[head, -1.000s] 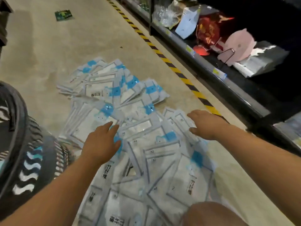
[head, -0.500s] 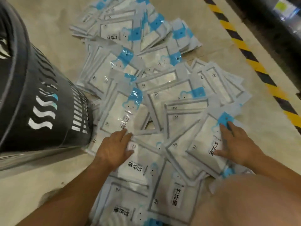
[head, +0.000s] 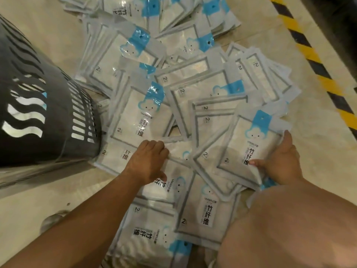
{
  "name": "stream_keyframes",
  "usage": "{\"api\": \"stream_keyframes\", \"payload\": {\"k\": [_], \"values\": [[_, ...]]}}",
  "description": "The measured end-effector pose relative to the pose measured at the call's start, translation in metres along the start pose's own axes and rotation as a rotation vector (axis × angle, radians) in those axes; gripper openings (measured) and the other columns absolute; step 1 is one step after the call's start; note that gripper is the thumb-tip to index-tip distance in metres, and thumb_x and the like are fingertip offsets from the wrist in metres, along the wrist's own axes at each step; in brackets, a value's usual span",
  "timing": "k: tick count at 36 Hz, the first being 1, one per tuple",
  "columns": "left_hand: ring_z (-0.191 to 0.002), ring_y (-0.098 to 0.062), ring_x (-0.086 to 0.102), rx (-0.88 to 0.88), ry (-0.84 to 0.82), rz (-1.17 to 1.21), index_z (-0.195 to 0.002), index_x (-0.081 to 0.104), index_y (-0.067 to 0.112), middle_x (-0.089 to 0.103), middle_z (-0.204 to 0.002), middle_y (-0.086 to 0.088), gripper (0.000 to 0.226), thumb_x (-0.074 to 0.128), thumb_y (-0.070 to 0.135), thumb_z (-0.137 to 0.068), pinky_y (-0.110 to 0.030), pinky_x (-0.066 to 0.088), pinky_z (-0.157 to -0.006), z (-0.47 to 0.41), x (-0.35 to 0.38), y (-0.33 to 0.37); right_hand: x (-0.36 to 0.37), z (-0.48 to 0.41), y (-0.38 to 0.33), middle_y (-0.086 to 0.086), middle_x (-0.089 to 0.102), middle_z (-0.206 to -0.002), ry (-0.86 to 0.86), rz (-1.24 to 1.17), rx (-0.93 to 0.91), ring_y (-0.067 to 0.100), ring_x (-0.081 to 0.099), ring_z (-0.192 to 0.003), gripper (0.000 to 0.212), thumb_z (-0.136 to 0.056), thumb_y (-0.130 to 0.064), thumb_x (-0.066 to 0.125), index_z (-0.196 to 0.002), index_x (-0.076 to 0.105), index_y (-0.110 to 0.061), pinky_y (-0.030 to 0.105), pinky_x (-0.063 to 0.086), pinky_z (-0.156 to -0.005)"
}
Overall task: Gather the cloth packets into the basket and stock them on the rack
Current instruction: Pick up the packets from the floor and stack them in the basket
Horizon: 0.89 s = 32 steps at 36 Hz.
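Several flat cloth packets (head: 146, 117), white with blue tabs and grey borders, lie spread over the floor in front of me. My right hand (head: 280, 163) grips the right edge of one packet (head: 249, 147), thumb on top, fingers under it. My left hand (head: 148, 161) lies knuckles up on the packets near the middle of the pile, fingers curled at a packet's edge. The dark slotted basket (head: 38, 117) stands on the left, touching the pile.
A yellow and black hazard stripe (head: 316, 60) runs along the floor at the right, with a dark rack base (head: 343, 20) beyond it. My bare knee (head: 289, 225) fills the lower right. Bare beige floor (head: 38, 206) lies at the lower left.
My view has dropped closer to the pile and the shelves left the frame. My right hand has shifted from lying flat on a packet to gripping its edge. My left hand's fingers have curled.
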<state>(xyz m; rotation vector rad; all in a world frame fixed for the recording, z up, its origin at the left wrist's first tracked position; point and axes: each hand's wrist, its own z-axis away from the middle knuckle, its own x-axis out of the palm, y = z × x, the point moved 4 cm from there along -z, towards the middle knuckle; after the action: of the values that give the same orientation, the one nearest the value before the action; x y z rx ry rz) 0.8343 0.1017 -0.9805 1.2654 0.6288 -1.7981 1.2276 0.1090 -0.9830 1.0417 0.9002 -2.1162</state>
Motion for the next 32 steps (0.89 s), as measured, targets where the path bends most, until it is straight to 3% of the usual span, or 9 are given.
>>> {"api": "stream_keyframes", "payload": {"k": [2, 5, 10, 13, 16, 20, 24, 28, 32], "values": [[-0.076, -0.027, 0.058, -0.038, -0.003, -0.025, -0.087, 0.063, 0.015, 0.058, -0.086, -0.004, 0.074, 0.085, 0.069, -0.042, -0.037, 0.043, -0.069, -0.003, -0.008, -0.003, -0.001, 0.001, -0.001, 0.026, 0.040, -0.147, 0.055, -0.076, 0.027, 0.043, 0.035, -0.137, 0.143, -0.053, -0.029, 0.101, -0.159, 0.007, -0.016, 0.052, 0.034, -0.112], [-0.093, -0.026, 0.062, -0.187, -0.080, -0.014, -0.101, 0.055, 0.021, 0.062, -0.102, -0.001, 0.052, 0.064, 0.067, -0.080, -0.035, 0.036, -0.076, -0.003, -0.018, -0.018, -0.002, 0.000, -0.001, 0.020, 0.058, -0.131, 0.119, -0.222, 0.078, 0.040, 0.053, -0.123, 0.116, -0.059, -0.025, 0.098, -0.149, 0.026, -0.011, 0.049, 0.048, -0.098], [-0.088, -0.034, 0.066, -0.511, 0.016, 0.251, -0.101, 0.044, 0.020, 0.069, -0.093, -0.010, 0.042, 0.050, 0.061, -0.094, -0.035, 0.041, -0.067, 0.011, -0.034, -0.060, -0.007, -0.008, -0.009, 0.019, 0.060, -0.099, 0.208, -0.244, 0.051, 0.038, 0.060, -0.091, 0.041, -0.076, -0.026, 0.086, -0.093, 0.055, -0.005, 0.044, 0.049, -0.074], [-0.090, -0.038, 0.064, -0.614, 0.177, 0.459, -0.110, 0.056, 0.012, 0.069, -0.089, -0.015, 0.044, 0.055, 0.053, -0.096, -0.039, 0.046, -0.073, 0.018, -0.045, -0.074, -0.012, -0.011, -0.021, 0.016, 0.051, -0.094, 0.276, -0.284, -0.053, 0.032, 0.051, -0.086, 0.036, -0.086, -0.028, 0.076, -0.084, 0.049, -0.005, 0.044, 0.044, -0.077], [-0.067, -0.034, 0.058, -0.678, 0.336, 0.727, -0.081, 0.050, 0.011, 0.057, -0.062, -0.011, 0.041, 0.059, 0.048, -0.095, -0.038, 0.043, -0.062, 0.024, -0.051, -0.079, -0.013, -0.007, -0.043, 0.007, 0.052, -0.079, 0.192, -0.435, -0.125, 0.026, 0.049, -0.073, 0.029, -0.096, -0.029, 0.066, -0.085, 0.046, -0.012, 0.040, 0.040, -0.066], [-0.065, -0.028, 0.058, -0.738, 0.442, 0.992, -0.080, 0.052, 0.017, 0.059, -0.067, -0.006, 0.039, 0.062, 0.052, -0.093, -0.042, 0.051, -0.066, 0.021, -0.055, -0.079, -0.018, 0.003, -0.080, 0.008, 0.044, -0.073, 0.120, -0.567, -0.264, 0.015, 0.038, -0.066, 0.030, -0.100, -0.021, 0.061, -0.084, 0.041, -0.004, 0.030, 0.033, -0.058], [-0.063, -0.014, 0.041, -0.774, 0.547, 1.143, -0.068, 0.039, 0.024, 0.040, -0.060, 0.009, 0.041, 0.066, 0.043, -0.093, -0.037, 0.039, -0.061, 0.009, -0.076, -0.073, -0.032, 0.011, -0.124, -0.002, 0.065, -0.083, 0.065, -0.666, -0.359, 0.000, 0.059, -0.071, 0.016, -0.101, -0.015, 0.060, -0.087, 0.054, -0.022, 0.019, 0.046, -0.067], [-0.068, -0.018, 0.053, -0.710, 0.688, 1.269, -0.083, 0.053, 0.012, 0.060, -0.076, -0.019, 0.046, 0.064, 0.056, -0.089, -0.048, 0.050, -0.065, -0.003, -0.102, -0.074, -0.053, 0.015, -0.162, -0.014, 0.068, -0.091, 0.042, -0.741, -0.424, -0.012, 0.063, -0.077, 0.016, -0.101, -0.014, 0.060, -0.094, 0.059, -0.028, 0.010, 0.048, -0.069], [-0.070, 0.010, 0.062, -0.732, 0.824, 1.332, -0.085, 0.059, 0.032, 0.066, -0.079, 0.010, 0.013, 0.065, 0.038, -0.096, -0.012, 0.049, -0.064, -0.015, -0.148, -0.065, -0.087, 0.013, -0.195, -0.019, 0.066, -0.096, 0.088, -0.737, -0.463, -0.015, 0.061, -0.079, 0.011, -0.101, -0.018, 0.059, -0.103, 0.058, -0.029, 0.007, 0.046, -0.068]]}}
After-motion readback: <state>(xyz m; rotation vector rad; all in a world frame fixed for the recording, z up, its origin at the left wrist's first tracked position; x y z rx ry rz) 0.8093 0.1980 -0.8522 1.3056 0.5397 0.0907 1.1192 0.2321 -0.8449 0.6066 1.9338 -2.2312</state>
